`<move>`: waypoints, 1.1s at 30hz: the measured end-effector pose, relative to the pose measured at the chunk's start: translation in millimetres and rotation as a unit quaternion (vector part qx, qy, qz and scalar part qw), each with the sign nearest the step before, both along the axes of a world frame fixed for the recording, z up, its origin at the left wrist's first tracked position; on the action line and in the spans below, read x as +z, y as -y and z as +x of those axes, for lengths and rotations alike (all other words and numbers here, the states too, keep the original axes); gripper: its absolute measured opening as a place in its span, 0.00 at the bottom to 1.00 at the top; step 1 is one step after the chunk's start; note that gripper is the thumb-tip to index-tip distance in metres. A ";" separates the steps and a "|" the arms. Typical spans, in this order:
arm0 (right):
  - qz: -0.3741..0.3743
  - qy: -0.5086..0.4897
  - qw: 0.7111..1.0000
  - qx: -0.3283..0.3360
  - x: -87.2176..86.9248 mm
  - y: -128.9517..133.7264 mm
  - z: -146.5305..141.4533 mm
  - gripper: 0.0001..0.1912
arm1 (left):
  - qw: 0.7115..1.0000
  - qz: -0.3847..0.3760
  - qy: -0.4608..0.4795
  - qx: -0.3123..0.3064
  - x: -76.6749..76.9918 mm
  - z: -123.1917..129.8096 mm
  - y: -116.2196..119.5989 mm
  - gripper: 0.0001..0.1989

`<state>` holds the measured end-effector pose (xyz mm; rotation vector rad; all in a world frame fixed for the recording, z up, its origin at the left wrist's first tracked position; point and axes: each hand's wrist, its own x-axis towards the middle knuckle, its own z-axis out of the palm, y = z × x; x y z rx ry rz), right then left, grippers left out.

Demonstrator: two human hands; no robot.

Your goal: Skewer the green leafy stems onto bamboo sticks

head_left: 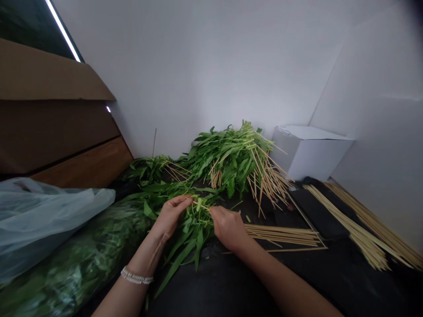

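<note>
Both forearms (280,281) (the left ringed by a bracelet (136,276)) were held over a dark surface (228,290). A thin stick (205,208) was pinched by the fingertips of the left hand (173,215) and gripped in the curled right hand (229,226), crossed between them by a pale stem (199,204); leafy greens (185,248) were spread beneath, loose sticks (284,234) rightward.

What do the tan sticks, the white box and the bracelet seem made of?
Sticks: probably bamboo or wood, matte, straight and pale tan. White box: likely smooth cardboard, with flat, thin-edged panels. Bracelet: perhaps plastic or glass, somewhat glossy, its bead-like segments looking bright.
</note>
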<state>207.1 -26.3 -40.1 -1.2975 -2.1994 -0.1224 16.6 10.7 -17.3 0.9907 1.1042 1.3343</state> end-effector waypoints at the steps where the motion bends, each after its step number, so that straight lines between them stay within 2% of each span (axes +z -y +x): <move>1: 0.000 0.001 1.000 -0.001 -0.4 0.0 -0.4 0.12 | 1.000 0.002 -0.004 -0.005 -1.4 1.6 0.4 0.14; 7: 0.004 0.001 1.000 -0.007 -1.3 -1.2 -0.7 0.12 | 0.999 0.006 -0.022 -0.035 -3.6 8.4 4.4 0.15; 12: 0.053 -0.013 0.998 -0.020 4.7 -5.2 8.3 0.14 | 0.998 0.031 -0.034 -0.033 6.2 0.8 5.1 0.31; 14: 0.091 -0.037 0.995 -0.034 8.7 -7.3 13.9 0.15 | 0.998 0.037 -0.055 -0.018 8.7 -4.3 3.8 0.34; 16: 0.134 -0.073 0.987 -0.051 12.6 -9.7 20.1 0.16 | 0.993 0.061 -0.100 0.003 8.3 -8.3 2.2 0.33; 19: 0.174 -0.126 0.973 -0.088 17.7 -13.7 29.9 0.17 | 0.977 0.112 -0.178 0.022 4.3 -10.1 0.5 0.26; 22: 0.179 -0.155 0.963 -0.133 21.5 -17.2 38.3 0.17 | 0.956 0.146 -0.253 0.019 0.2 -7.0 0.7 0.14; 25: 0.175 -0.162 0.958 -0.157 23.9 -18.7 42.6 0.17 | 0.935 0.168 -0.312 0.025 -3.5 -2.3 1.9 0.07; 30: 0.173 -0.166 0.961 -0.140 24.6 -18.0 42.1 0.17 | 0.914 0.171 -0.368 0.004 -14.2 0.5 0.8 0.08; 33: 0.167 -0.173 0.961 -0.135 24.7 -17.5 40.9 0.16 | 0.924 0.140 -0.357 -0.007 -19.1 -1.8 -2.6 0.09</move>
